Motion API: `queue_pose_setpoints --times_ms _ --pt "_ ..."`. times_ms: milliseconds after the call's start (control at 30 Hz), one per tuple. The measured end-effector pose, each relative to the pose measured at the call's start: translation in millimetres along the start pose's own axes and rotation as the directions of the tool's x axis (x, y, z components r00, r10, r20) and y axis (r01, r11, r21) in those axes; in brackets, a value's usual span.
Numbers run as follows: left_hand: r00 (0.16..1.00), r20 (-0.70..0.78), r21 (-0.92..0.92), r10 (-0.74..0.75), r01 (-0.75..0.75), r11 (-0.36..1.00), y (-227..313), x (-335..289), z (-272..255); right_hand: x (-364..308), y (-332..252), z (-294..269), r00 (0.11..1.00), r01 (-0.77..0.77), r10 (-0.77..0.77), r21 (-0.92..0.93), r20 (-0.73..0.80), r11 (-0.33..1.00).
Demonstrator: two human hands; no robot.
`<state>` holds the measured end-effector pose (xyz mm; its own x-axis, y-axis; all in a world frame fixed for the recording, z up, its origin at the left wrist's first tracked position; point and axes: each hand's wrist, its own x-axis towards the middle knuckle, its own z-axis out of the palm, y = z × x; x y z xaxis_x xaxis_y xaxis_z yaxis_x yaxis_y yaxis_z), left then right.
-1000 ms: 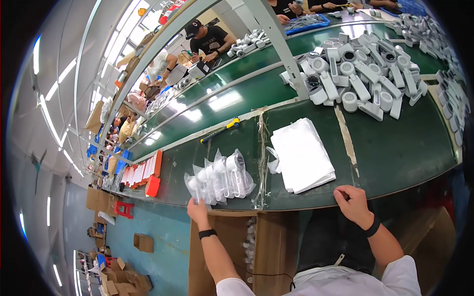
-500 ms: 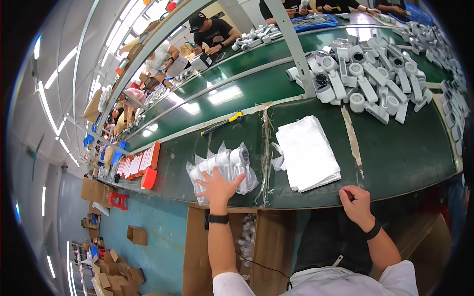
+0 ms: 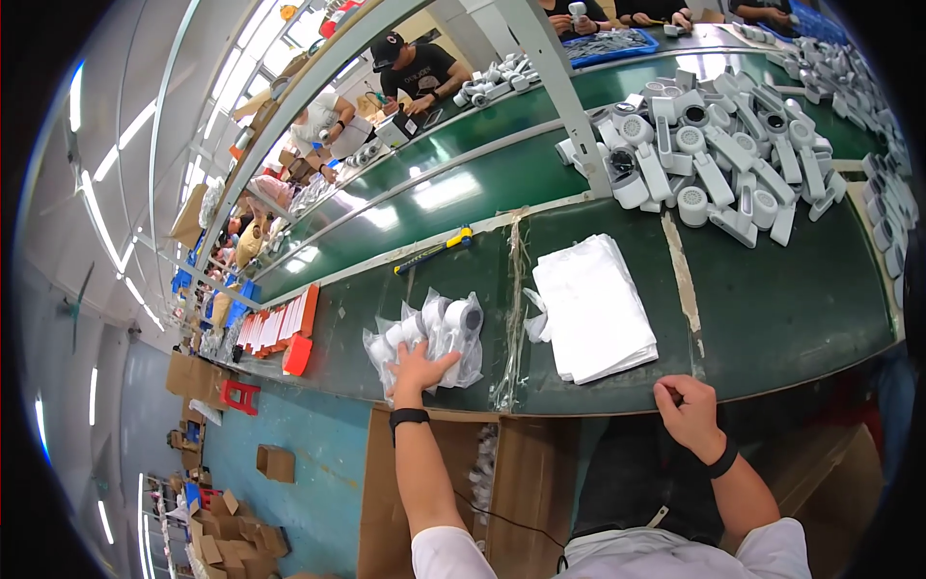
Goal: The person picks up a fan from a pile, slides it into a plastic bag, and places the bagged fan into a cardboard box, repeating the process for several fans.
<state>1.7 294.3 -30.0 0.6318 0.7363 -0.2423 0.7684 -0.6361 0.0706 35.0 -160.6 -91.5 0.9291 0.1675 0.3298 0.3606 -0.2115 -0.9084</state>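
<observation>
My left hand [image 3: 417, 371] rests with fingers spread on the near side of a row of clear plastic bags [image 3: 465, 357]. Each bag seems to contain a white handheld device with a round head, much like a handheld fan. My right hand [image 3: 689, 409] is curled into a loose fist at the bench's front edge, with nothing visible in it. Between the hands, farther in, lies a stack of flat white bags or sheets [image 3: 595, 309]. A crumpled clear bag [image 3: 536, 326] pokes out at its left side.
A heap of unbagged white devices [image 3: 719, 154] covers the bench's far right. A yellow-and-black tool [image 3: 433, 251] lies behind the bags. Orange-and-white boxes [image 3: 280, 326] stand left. Below the edge is an open carton [image 3: 526, 482]. A metal post [image 3: 569, 106] rises behind; co-workers sit across.
My left hand has come slightly nearer the bench edge, and the bagged devices under it are bunched closer together. The view has shifted a little; my right hand stays curled at the edge.
</observation>
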Motion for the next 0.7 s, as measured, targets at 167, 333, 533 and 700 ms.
queue_pose_setpoints --times_ms 167,333,533,700 --pt "0.997 0.078 0.046 -0.029 0.025 0.999 23.0 -12.7 -13.0 1.1 3.5 -2.0 1.000 0.020 -0.020 -0.014 -0.019 1.000" --pt "0.998 0.055 0.050 0.004 -0.007 0.999 -0.3 -2.5 -10.1 0.4 1.9 -0.4 0.999 0.038 -0.038 -0.041 -0.003 0.998" --pt "0.997 -0.030 0.067 0.070 -0.068 0.995 -4.7 4.7 -1.4 0.1 2.8 1.6 0.999 0.037 -0.037 -0.051 -0.004 0.998" --pt "0.994 -0.080 0.051 0.073 -0.069 0.996 0.7 -1.6 0.8 -0.5 6.3 2.4 0.999 0.043 -0.043 -0.053 0.001 0.998"
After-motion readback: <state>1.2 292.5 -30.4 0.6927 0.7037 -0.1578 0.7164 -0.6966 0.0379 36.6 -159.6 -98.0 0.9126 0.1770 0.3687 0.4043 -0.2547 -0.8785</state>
